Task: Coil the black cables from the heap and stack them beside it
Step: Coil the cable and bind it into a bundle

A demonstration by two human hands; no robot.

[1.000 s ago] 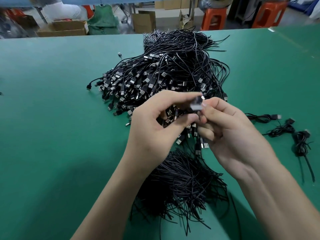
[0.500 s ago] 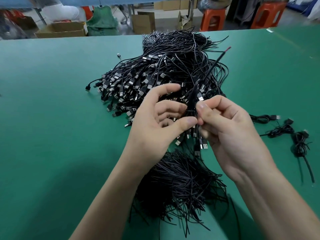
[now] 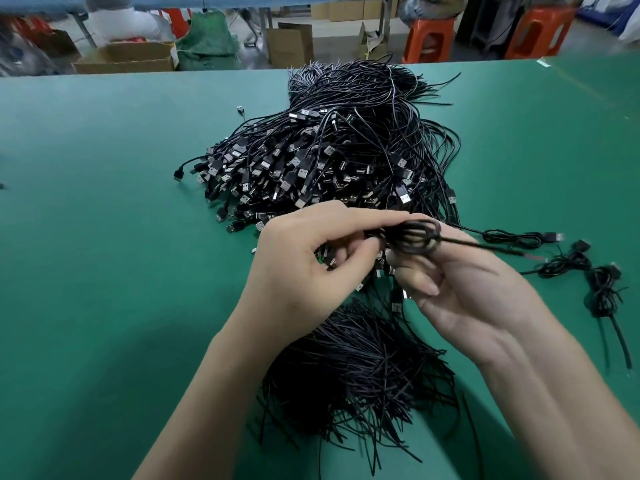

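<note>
**A:** Black coil, small and loose. Where is it?

**B:** In the air, just above the near edge of the heap, between both hands. The left hand pinches it, forefinger laid across the top and thumb below. The right hand grasps it from the other side, fingers curled under the loops.

**A:** Finished?

**B:** I'd say not. A tail runs out of it to the right, straight and unwound. So this one has turns left to make, or an end to tuck in.

**A:** And the ones already done?

**B:** A few done coils lie on the green table to the right, well apart from the heap. I count three or so. They lie side by side, tangled at the edges, more than stacked.

**A:** What is left?

**B:** Nearly everything, by my reckoning. The heap is large, with plugs bunched at its left and centre and wires trailing to the far side. A brush of loose ends spreads toward the person, under the forearms. Against that, three coils is a bare start.

**A:** Anything beyond the table?

**B:** Boxes and orange stools on the floor past the far edge. They have nothing to do with the job.
</note>
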